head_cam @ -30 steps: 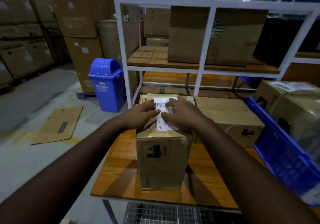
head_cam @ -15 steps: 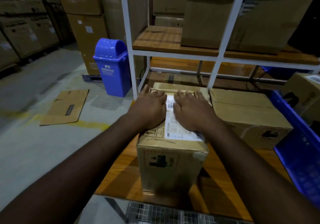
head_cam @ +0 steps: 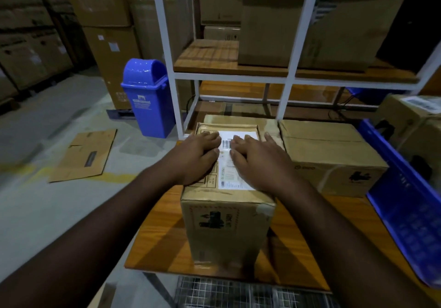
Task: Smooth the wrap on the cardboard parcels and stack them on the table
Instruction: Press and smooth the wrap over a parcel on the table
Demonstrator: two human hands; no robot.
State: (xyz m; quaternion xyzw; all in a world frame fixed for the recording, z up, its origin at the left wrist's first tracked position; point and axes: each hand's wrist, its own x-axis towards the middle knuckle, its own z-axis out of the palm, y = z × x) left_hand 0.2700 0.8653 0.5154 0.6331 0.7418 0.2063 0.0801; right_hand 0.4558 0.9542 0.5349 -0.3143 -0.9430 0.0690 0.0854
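A tall wrapped cardboard parcel [head_cam: 226,226] stands on the wooden table [head_cam: 162,241], with a white shipping label [head_cam: 228,162] on its top. My left hand [head_cam: 195,157] lies flat on the left half of the top, fingers straight. My right hand [head_cam: 257,162] lies flat on the right half, fingers spread over the label. A second, lower parcel [head_cam: 329,150] sits on the table just to the right, touching the first. Behind the tall parcel the edge of another box [head_cam: 238,118] shows.
A blue crate [head_cam: 405,207] holding more parcels [head_cam: 410,119] stands at the table's right. A white metal rack [head_cam: 286,76] with large boxes rises behind the table. A blue bin [head_cam: 145,97] and a flattened carton [head_cam: 83,155] are on the floor at left.
Both hands slid away from me across the parcel's top and have now drawn back a little, still flat. The camera has dipped and come nearer. The parcel has stayed in place.
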